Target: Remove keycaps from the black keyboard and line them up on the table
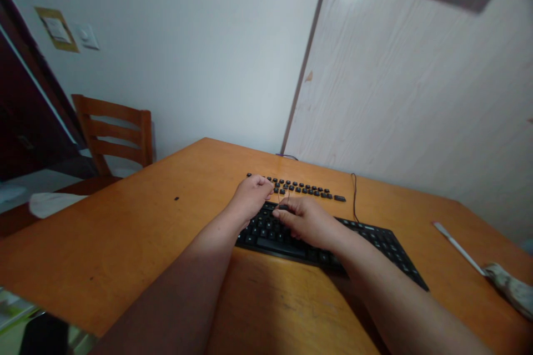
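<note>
A black keyboard [277, 238] lies on the wooden table, some of its keys covered by my hands. Over its upper rows, my right hand [310, 219] is closed on a small wire keycap puller [288, 198], whose thin wires point upward from the fingers. My left hand [252, 197] is just to the left, with its fingertips pinched together close to the wires. Whatever sits in that pinch is too small to make out. Behind the keyboard, loose black keycaps [308, 187] are laid out in rows, partly hidden by my left hand.
A lone black keycap [176, 198] lies on the table [137, 233] at the left. A white-handled brush [460, 248] and a crumpled cloth [510, 288] are at the right. The keyboard cable [355, 197] runs backward. A wooden chair [114, 130] stands beyond the left edge.
</note>
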